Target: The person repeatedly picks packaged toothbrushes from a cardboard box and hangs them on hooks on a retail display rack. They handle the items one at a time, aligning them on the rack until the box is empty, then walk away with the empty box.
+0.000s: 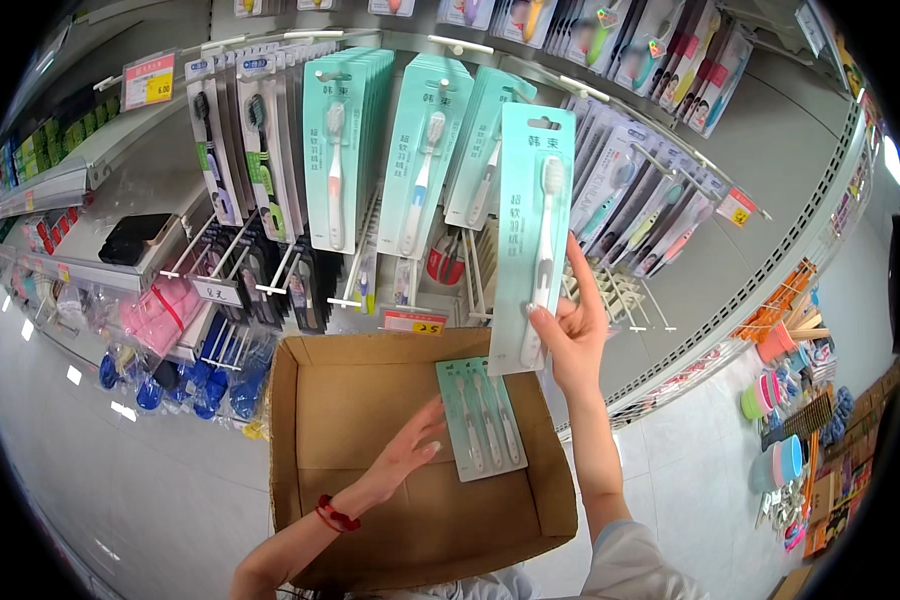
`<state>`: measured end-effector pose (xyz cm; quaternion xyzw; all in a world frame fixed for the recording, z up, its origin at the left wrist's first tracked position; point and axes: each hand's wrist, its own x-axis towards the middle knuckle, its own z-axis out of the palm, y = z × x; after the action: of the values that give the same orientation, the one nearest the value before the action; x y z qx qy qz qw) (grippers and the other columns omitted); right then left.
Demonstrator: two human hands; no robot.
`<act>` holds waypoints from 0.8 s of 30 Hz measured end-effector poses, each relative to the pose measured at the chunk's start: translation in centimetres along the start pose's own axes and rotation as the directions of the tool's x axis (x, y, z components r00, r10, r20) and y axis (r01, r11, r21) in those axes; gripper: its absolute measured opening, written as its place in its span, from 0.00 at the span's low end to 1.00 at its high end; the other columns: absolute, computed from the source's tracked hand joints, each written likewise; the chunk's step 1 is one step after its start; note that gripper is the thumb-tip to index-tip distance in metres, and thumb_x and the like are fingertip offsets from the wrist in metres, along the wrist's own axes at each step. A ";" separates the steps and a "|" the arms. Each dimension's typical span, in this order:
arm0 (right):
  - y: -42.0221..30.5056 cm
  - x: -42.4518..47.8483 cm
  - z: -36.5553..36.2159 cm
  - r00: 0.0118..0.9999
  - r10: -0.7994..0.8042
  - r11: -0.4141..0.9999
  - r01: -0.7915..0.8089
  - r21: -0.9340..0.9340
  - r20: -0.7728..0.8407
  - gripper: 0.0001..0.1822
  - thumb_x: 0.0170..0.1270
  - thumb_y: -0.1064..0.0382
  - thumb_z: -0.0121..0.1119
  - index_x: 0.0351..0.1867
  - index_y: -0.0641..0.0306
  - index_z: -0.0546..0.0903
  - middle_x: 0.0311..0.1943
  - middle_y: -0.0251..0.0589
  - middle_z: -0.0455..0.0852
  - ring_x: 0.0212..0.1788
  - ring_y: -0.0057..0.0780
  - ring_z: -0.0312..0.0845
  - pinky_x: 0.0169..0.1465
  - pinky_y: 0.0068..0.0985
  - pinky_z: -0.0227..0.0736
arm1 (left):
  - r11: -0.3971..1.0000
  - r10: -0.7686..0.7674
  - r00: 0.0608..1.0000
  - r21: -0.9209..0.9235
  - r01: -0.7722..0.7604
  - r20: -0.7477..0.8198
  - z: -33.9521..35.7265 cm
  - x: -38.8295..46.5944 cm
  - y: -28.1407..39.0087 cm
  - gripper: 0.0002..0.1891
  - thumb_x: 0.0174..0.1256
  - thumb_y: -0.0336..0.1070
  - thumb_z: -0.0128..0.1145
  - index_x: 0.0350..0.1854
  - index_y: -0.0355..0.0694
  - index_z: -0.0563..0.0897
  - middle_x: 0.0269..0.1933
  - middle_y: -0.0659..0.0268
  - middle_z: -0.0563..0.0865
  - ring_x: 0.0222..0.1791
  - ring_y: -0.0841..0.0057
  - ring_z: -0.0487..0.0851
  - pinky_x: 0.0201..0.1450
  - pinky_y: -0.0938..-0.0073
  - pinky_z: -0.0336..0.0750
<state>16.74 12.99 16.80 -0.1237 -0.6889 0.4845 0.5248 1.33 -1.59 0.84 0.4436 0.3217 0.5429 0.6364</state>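
My right hand (579,341) grips the lower right edge of a carded toothbrush pack (521,240), pale teal with a grey-and-white brush under clear plastic. The pack is upright in front of the shelf hooks. Below it, a cardboard box (360,420) lies before me, with a teal pack of three toothbrushes (484,420) inside at its right. My left hand (409,450) reaches over the box with fingers apart, beside that pack's left edge, holding nothing; whether the fingertips touch it I cannot tell. Similar teal single packs (336,187) hang in rows on the hooks behind.
Black-bristled toothbrush packs (266,165) hang at the left, other toothbrush packs (607,195) at the right. Metal hook ends (345,303) jut out above the box. A dark phone-like object (139,238) lies on the left shelf. Plastic buckets (776,465) stand on the right floor.
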 end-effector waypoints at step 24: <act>4.5 6.4 0.1 0.984 -0.018 0.991 -0.007 -0.134 -0.180 0.29 0.63 0.74 0.55 0.67 0.69 0.62 0.66 0.47 0.66 0.64 0.24 0.64 0.62 0.20 0.63 | 0.956 -0.277 0.961 -0.102 0.274 -0.015 -0.9 -0.1 -0.4 0.29 0.69 0.46 0.51 0.70 0.45 0.60 0.66 0.64 0.69 0.61 0.73 0.72 0.60 0.71 0.66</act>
<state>12.42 19.52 17.02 -0.2003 -0.6699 0.4223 0.5769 0.67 -1.54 0.06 0.3543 0.3623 0.4706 0.7223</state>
